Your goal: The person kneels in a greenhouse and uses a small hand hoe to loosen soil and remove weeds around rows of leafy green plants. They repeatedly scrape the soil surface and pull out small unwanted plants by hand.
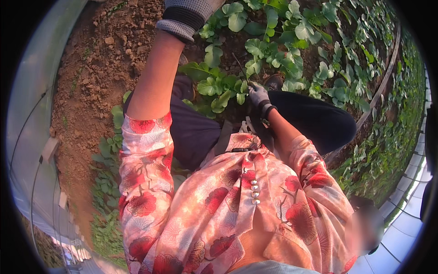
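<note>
My left hand [195, 13], in a grey knit glove with a dark cuff band, reaches to the top edge of the view. Its fingers are cut off there, so what it touches is hidden. My right hand [259, 95], also gloved, is low between my knees with its fingers curled. A thin dark rod [239, 64] runs from its fingertips towards the leaves, seemingly held in it. Broad-leaved green plants [210, 85] with lobed leaves grow right beside that hand. More of the same leafy crop [287, 58] spreads ahead of it.
Bare clumpy soil [99, 51] lies to my left, bordered by plastic sheeting [30, 85] with cords and a pale block [49, 149]. A long narrow pipe or strip [379, 89] crosses the plants on my right. Another person [365, 227] is behind me at lower right.
</note>
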Demonstrator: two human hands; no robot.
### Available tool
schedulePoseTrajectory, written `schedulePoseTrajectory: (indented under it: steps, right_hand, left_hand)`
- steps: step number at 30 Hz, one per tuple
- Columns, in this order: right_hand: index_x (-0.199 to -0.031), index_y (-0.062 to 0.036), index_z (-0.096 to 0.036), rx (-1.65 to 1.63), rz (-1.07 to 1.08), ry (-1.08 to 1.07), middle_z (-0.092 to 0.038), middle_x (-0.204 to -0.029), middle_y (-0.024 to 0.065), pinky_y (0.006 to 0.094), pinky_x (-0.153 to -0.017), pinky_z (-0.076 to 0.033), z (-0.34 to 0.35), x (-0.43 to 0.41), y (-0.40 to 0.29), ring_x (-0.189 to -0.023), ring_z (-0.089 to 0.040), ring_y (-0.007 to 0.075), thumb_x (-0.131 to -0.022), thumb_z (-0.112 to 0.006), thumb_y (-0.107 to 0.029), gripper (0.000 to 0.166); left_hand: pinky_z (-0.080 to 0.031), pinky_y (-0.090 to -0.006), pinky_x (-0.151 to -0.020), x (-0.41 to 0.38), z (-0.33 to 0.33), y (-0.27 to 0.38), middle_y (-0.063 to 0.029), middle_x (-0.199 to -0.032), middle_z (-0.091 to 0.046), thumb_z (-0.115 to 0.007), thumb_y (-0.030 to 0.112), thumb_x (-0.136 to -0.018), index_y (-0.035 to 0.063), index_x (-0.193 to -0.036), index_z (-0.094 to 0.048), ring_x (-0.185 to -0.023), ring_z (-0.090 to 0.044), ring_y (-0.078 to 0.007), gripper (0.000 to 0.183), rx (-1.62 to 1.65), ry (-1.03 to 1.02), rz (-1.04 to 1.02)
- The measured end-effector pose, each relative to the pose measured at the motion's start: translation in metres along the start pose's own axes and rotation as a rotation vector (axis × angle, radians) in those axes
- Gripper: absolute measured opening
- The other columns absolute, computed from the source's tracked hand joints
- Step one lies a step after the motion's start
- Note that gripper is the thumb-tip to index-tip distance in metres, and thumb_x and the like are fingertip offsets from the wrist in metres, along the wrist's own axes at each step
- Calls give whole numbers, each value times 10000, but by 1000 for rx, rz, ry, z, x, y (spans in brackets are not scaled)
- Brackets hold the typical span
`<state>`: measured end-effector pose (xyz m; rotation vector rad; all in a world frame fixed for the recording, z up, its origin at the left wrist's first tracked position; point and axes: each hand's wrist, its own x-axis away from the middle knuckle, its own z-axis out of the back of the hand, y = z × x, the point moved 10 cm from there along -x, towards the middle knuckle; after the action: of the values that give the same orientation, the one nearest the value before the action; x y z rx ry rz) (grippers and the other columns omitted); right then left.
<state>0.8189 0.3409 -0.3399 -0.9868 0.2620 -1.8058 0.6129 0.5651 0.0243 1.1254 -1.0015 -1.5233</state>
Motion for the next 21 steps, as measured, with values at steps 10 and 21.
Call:
schedulePoseTrajectory:
  steps: [10,21]
  right_hand:
    - [-1188,-123,-611,62,-191,-297,-641,-1067,198,385,-926,-450,31,32,27,-1039,-597,329,-884,-507,-281,358]
    - [-1237,-172,-552,443,142,-222,-647,-1018,197,445,-857,-474,40,23,-38,-973,-615,343,-894,-471,-320,382]
  left_hand:
    - [-473,-291,-593,3,22,29,-38,-677,-611,-525,192,-885,28,-936,-639,-624,-613,-130,206,-312,71,-163]
    - [-482,-285,-561,1,14,12,-50,-711,-623,-538,161,-876,1,-957,-638,-601,-601,-120,205,-114,15,-67]
